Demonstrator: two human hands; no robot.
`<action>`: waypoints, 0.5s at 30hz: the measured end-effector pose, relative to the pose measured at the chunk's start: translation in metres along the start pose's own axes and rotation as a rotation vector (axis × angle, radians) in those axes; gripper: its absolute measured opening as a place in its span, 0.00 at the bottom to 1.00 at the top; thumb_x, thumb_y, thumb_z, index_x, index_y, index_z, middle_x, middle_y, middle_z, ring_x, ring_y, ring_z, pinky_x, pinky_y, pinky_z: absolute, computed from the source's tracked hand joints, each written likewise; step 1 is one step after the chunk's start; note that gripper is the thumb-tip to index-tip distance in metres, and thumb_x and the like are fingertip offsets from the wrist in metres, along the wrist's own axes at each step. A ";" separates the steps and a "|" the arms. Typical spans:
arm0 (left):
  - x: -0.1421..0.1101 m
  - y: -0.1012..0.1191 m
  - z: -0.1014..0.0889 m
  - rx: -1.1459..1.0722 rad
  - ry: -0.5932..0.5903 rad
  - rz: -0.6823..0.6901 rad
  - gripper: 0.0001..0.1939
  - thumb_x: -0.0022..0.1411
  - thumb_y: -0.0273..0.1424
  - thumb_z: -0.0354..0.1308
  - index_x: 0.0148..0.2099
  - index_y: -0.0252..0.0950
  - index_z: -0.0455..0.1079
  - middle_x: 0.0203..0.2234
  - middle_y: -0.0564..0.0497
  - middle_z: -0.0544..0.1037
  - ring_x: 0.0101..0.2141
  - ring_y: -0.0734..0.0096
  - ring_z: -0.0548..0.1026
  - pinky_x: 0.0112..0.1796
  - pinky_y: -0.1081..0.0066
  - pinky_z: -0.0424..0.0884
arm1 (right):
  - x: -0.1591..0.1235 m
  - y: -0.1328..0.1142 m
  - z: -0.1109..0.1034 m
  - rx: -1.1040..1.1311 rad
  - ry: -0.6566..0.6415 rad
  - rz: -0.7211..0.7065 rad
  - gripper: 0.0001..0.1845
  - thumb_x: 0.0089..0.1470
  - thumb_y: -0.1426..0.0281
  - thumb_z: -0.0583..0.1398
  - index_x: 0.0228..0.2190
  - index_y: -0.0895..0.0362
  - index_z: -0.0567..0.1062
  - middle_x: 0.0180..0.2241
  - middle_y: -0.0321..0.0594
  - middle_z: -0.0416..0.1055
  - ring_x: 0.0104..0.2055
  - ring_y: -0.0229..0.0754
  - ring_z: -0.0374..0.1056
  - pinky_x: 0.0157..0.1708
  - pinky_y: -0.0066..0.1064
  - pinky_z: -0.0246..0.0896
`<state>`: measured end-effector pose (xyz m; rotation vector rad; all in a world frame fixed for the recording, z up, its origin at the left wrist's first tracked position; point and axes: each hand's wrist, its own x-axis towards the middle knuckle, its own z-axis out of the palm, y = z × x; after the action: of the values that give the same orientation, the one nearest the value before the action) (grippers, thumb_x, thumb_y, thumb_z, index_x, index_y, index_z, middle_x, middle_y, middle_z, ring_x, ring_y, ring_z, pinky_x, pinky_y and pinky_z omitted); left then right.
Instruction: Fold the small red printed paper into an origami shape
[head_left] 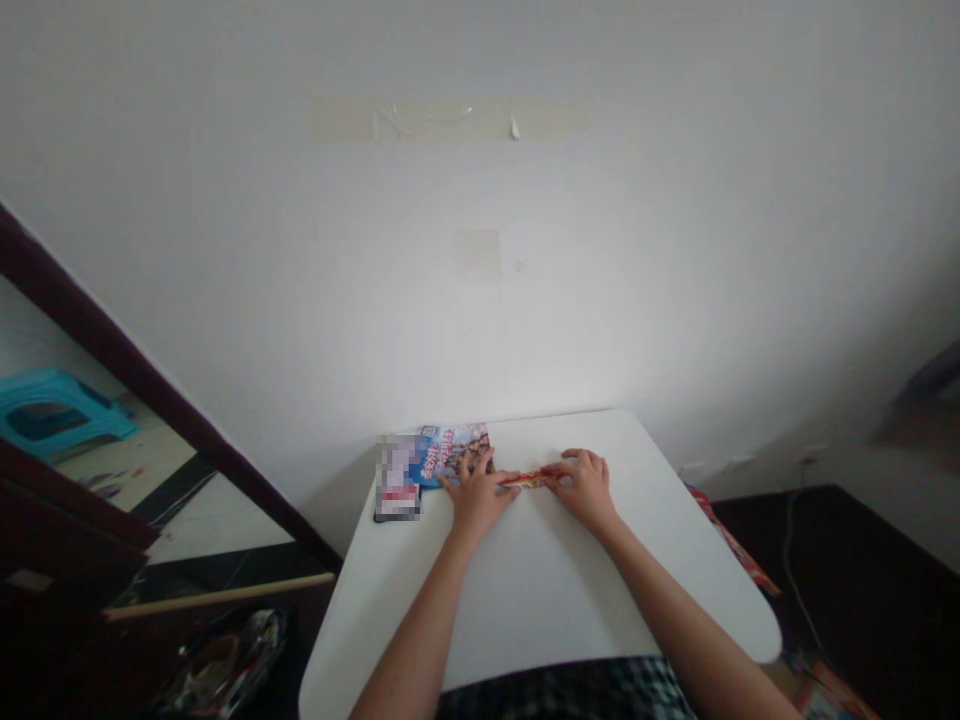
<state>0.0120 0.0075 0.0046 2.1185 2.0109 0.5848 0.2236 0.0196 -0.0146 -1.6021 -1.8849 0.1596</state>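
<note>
A narrow strip of red, orange and yellow printed paper (531, 480) lies flat across the white table (555, 580), and it looks folded. My left hand (478, 492) presses thumb and index finger together on the strip's left end, its other fingers spread over a blue printed leaflet (431, 465). The strip's right end is pinched by my right hand (586, 488), whose remaining fingers curl above the tabletop. Left of the leaflet lies a dark-edged flat item (397, 517), mostly blurred out. My fingers hide both ends of the strip.
A white wall (480, 340) stands right behind the table. On the left are a dark door frame (135, 345), a blue plastic stool (64, 412) and a bin with a shiny black liner (232, 660). A cable (791, 560) hangs at the right.
</note>
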 end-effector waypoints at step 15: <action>0.000 -0.001 0.001 -0.013 0.025 0.066 0.11 0.61 0.47 0.59 0.46 0.63 0.77 0.65 0.58 0.65 0.66 0.43 0.50 0.56 0.22 0.31 | 0.003 0.007 0.004 0.056 0.021 -0.290 0.17 0.54 0.67 0.65 0.46 0.38 0.79 0.52 0.42 0.66 0.60 0.54 0.55 0.60 0.56 0.53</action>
<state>0.0115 0.0078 0.0034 2.1880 1.9508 0.6366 0.2271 0.0250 -0.0194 -1.2720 -2.0529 0.0693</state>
